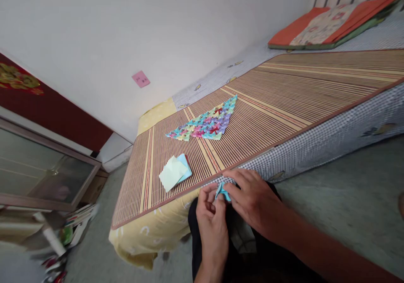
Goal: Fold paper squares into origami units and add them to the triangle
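A small blue piece of folded paper (224, 194) is held between both hands, above my lap at the bed's edge. My left hand (213, 209) pinches it between thumb and fingers from the left. From the right, my right hand (249, 194) grips its other side, fingers curled over it and partly hiding it. On the mat beyond lies a stack of paper squares (173, 173), pale green sheets over blue ones. Farther back rests a triangular sheet of many joined folded-paper pieces (205, 123) in blue, yellow, pink, red and purple.
A striped bamboo mat (271, 102) covers the bed. Folded orange and floral bedding (325, 26) lies at the far right. A pink note (141, 79) is on the wall. A glass-fronted cabinet (44, 169) stands left, with clutter on the floor below it.
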A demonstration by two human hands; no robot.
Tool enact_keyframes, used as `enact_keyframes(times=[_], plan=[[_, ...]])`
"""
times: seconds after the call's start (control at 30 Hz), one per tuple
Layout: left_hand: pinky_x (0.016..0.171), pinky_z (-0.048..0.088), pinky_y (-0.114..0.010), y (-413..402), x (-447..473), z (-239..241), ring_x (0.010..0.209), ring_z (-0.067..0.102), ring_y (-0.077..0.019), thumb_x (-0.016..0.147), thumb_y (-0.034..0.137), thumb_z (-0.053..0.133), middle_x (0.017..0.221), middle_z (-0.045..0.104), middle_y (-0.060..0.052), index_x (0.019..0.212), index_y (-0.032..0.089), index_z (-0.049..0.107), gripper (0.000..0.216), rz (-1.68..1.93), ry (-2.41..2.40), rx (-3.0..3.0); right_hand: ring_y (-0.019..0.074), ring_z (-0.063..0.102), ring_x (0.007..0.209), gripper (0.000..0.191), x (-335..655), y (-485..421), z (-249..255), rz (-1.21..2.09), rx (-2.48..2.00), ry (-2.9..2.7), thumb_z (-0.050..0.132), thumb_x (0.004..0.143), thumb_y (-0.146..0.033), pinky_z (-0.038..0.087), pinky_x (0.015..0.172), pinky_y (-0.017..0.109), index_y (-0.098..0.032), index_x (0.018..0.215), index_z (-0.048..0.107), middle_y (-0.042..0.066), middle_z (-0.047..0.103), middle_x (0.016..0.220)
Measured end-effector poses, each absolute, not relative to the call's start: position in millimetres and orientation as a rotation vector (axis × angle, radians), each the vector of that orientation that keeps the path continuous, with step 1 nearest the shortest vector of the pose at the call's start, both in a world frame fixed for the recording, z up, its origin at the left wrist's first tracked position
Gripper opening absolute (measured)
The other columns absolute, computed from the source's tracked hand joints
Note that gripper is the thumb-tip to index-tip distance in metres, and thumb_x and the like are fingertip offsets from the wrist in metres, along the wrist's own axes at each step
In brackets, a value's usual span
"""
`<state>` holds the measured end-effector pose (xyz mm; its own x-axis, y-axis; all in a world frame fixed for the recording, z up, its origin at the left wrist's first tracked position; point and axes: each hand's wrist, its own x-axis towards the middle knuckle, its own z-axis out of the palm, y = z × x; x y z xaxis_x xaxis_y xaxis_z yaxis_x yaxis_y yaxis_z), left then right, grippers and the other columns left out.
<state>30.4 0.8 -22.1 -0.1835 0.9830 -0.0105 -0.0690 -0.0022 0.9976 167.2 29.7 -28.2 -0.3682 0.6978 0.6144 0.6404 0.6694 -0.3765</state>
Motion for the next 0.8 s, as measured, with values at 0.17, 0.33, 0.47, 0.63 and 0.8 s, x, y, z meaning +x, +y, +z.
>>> enact_keyframes(times=[0.17,0.33,0.47,0.63,0.8], plan=[[0.085,0.052,-0.031,-1,31,-24,0.093,0.069,-0.0206,0.089,0.036,0.07,0.099,0.075,-0.007,0.103,0.019,0.063,0.023,1.36,1.274,1.051,0.0322,0.059,0.111,0.019,165,33,-38,0.148,-1.025,-2.055,0.051,0.092,-0.004,0.049,0.089,0.048,-0.017,0.09,0.065,0.016,0.065,0.124],[0.086,0.052,-0.03,2,26,-31,0.092,0.07,-0.0197,0.088,0.035,0.073,0.099,0.075,-0.007,0.105,0.019,0.065,0.025,1.343,1.232,0.997,0.0299,0.059,0.113,0.018,166,36,-44,0.249,-1.005,-2.019,0.053,0.092,-0.004,0.05,0.092,0.047,-0.019,0.094,0.064,0.013,0.064,0.124],[0.08,0.055,-0.029,5,23,-37,0.082,0.07,-0.0173,0.08,0.036,0.08,0.09,0.075,-0.004,0.104,0.019,0.067,0.032,1.351,1.217,0.811,0.0313,0.059,0.114,0.021,167,40,-47,0.293,-1.013,-1.994,0.06,0.085,-0.003,0.051,0.095,0.05,-0.019,0.099,0.066,0.014,0.064,0.125],[0.079,0.055,-0.028,5,21,-37,0.084,0.07,-0.0157,0.081,0.035,0.079,0.095,0.075,-0.004,0.104,0.018,0.067,0.032,1.368,1.211,0.776,0.0289,0.06,0.113,0.027,170,41,-47,0.41,-0.932,-1.956,0.059,0.082,0.0,0.052,0.095,0.047,-0.02,0.1,0.064,0.012,0.063,0.119],[0.083,0.054,-0.032,4,23,-32,0.089,0.071,-0.0202,0.086,0.035,0.074,0.098,0.076,-0.008,0.106,0.018,0.066,0.028,1.326,1.238,0.96,0.0301,0.06,0.112,0.018,169,41,-45,0.325,-0.965,-2.02,0.058,0.088,-0.003,0.051,0.093,0.048,-0.018,0.093,0.066,0.014,0.063,0.122]])
